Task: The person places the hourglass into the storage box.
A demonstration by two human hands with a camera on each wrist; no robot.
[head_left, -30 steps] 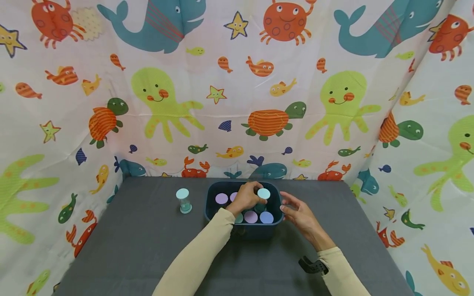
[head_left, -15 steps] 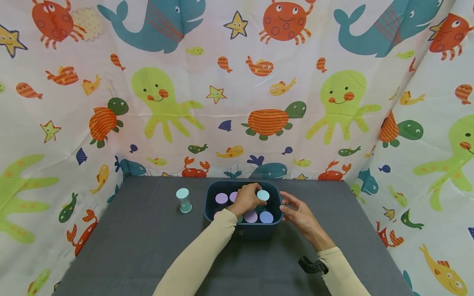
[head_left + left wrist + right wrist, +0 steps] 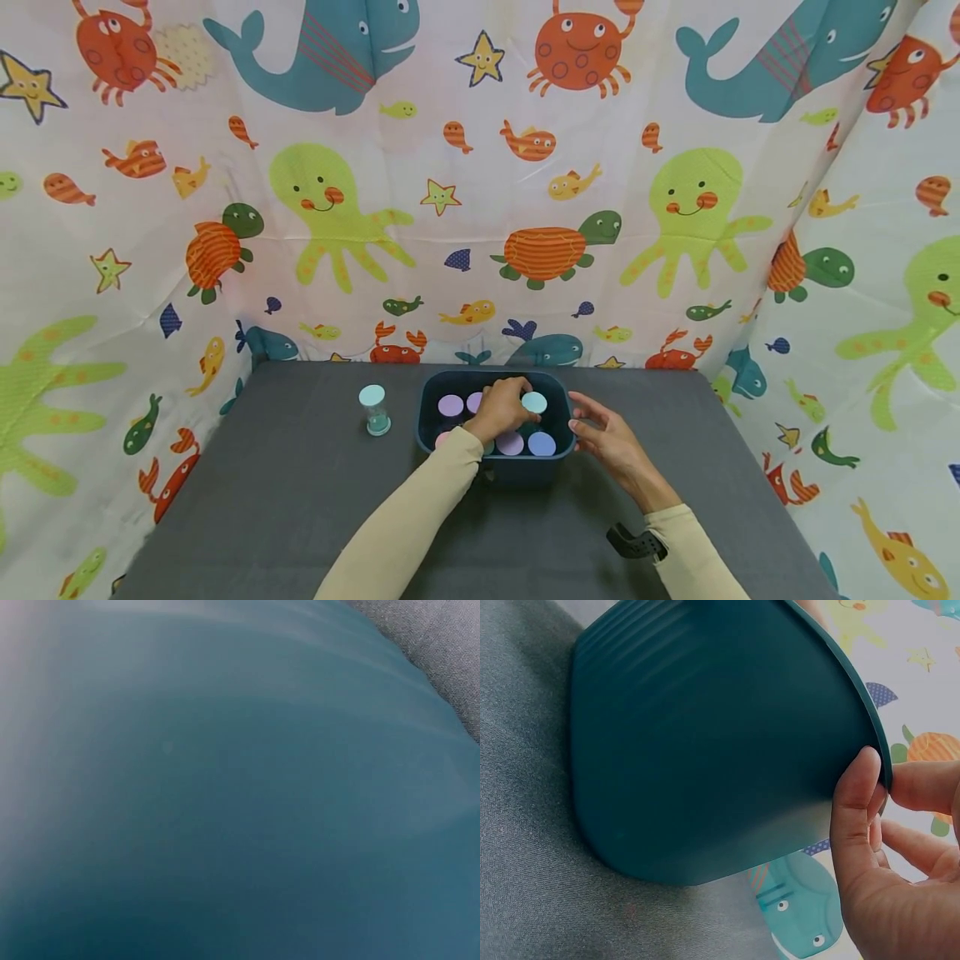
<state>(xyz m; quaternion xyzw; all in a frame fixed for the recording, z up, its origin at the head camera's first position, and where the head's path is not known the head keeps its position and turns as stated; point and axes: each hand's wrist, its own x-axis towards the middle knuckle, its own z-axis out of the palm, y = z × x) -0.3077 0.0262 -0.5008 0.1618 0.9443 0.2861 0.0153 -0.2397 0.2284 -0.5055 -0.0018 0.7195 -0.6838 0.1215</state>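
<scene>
My left hand (image 3: 501, 414) reaches into a dark blue plastic bin (image 3: 517, 473) and grips a sand timer with a pale aqua cap (image 3: 534, 402) near the bin's right end. Most of that timer's body is hidden below the rim. Around it in the bin stand several more timers, among them one with a blue cap (image 3: 542, 444) and one with a lilac cap (image 3: 451, 406). At the bin's right side, my right hand (image 3: 615, 446) pinches the rim, its thumb (image 3: 855, 795) against the outer wall. The left wrist view is filled by the bin's blurred wall (image 3: 262, 787).
Left of the bin, another sand timer (image 3: 374, 410) with a pale aqua cap stands upright on the grey cloth-covered table (image 3: 285, 500). A white curtain (image 3: 465, 275) printed with sea animals rises behind the table and along both sides.
The timer in my left hand sinks slightly lower in the bin. The left hand shifts a little to the right, and a pink cap shows beside its wrist. The right hand stays put.
</scene>
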